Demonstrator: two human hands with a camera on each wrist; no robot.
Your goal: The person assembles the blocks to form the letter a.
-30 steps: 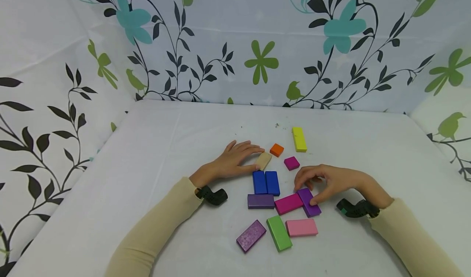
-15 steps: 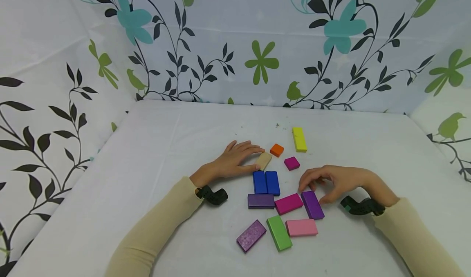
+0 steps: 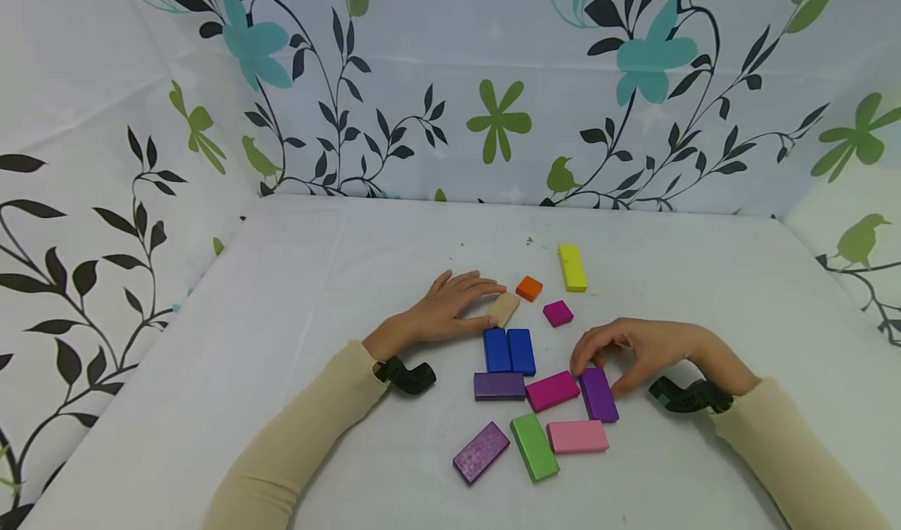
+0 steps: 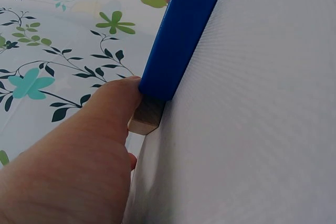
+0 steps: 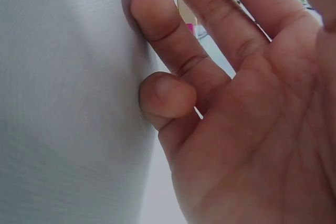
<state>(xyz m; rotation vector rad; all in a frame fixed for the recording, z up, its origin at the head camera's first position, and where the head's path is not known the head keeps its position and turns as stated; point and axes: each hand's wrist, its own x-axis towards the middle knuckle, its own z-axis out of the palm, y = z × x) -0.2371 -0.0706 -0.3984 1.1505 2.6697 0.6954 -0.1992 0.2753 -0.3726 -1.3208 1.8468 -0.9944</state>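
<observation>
My left hand (image 3: 450,307) pinches a beige wooden block (image 3: 504,309) lengthwise, thumb at its near end and a finger at its far end. In the left wrist view the thumb meets the wooden block (image 4: 147,116) beside a blue block (image 4: 184,35). My right hand (image 3: 644,350) holds a purple block (image 3: 598,394) between the thumb on its right side and a finger at its far left corner. Left of that block lies a magenta block (image 3: 552,392). In the right wrist view the right hand's (image 5: 236,103) fingers are bent near the white surface; the purple block is hidden there.
Two blue blocks (image 3: 510,351) stand side by side above a dark purple block (image 3: 499,387). Nearer lie a glittery purple block (image 3: 481,453), a green block (image 3: 534,446) and a pink block (image 3: 577,437). Farther off are orange (image 3: 529,288), small magenta (image 3: 558,313) and yellow blocks (image 3: 573,267).
My right hand has shifted right and the purple block moved right with a turn, then slightly back left and more upright in view. The left hand stays on the wooden block.
</observation>
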